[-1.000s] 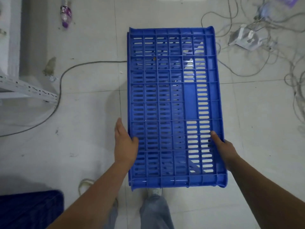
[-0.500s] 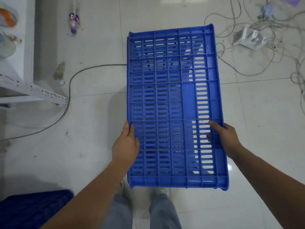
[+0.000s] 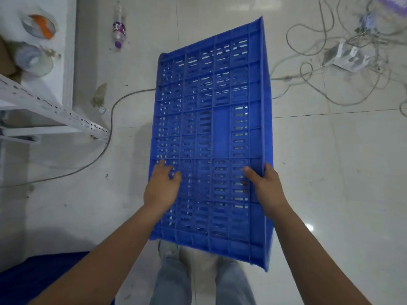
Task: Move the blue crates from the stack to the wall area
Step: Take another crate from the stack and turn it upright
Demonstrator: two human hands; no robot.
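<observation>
blue slotted plastic crate (image 3: pixel 217 137) held tilted above pale tiled floor (image 3: pixel 330 183) | left hand (image 3: pixel 161 188) laid on left edge, fingers spread | right hand (image 3: pixel 265 187) gripped round right rim | tangled cables (image 3: pixel 330 62) right, white slotted metal shelf frame (image 3: pixel 55 111) left

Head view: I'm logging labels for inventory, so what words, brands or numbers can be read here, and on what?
None can be read.
Plastic bottle: purple label, print too blurred.
Purple-and-white pack at the top right edge: marks too blurred.
Blue crate: no text visible.
</observation>
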